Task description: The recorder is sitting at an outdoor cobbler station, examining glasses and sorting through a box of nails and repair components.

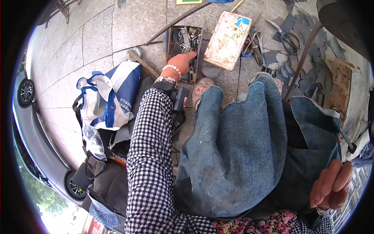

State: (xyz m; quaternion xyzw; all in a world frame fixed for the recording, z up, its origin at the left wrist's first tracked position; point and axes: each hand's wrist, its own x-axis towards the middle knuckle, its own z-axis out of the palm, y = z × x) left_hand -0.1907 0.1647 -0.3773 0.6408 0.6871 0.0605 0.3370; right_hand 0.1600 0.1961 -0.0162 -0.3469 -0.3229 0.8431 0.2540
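My left hand (pixel 180 65), with a bead bracelet at the wrist, reaches over a narrow box (pixel 200 37) of small metal parts (pixel 186 39). One finger stretches out to the right across the box; the other fingers are mostly hidden beneath the hand. Nothing shows in its grasp. Low on the right, beside my lap, my right hand (pixel 332 185) is raised with its fingers loosely bent and nothing visible in them. A worn blue denim cloth (pixel 237 156) covers my lap and knees.
A stained pale board or tin (pixel 228 41) lies right of the box. Beyond it are scissors (pixel 288 39), pliers (pixel 257 52) and dark scraps (pixel 306 50). A hammer (pixel 144 62) and a blue-white bag (pixel 105 99) lie left. Dark rods cross the paving. A car (pixel 43 136) stands far left.
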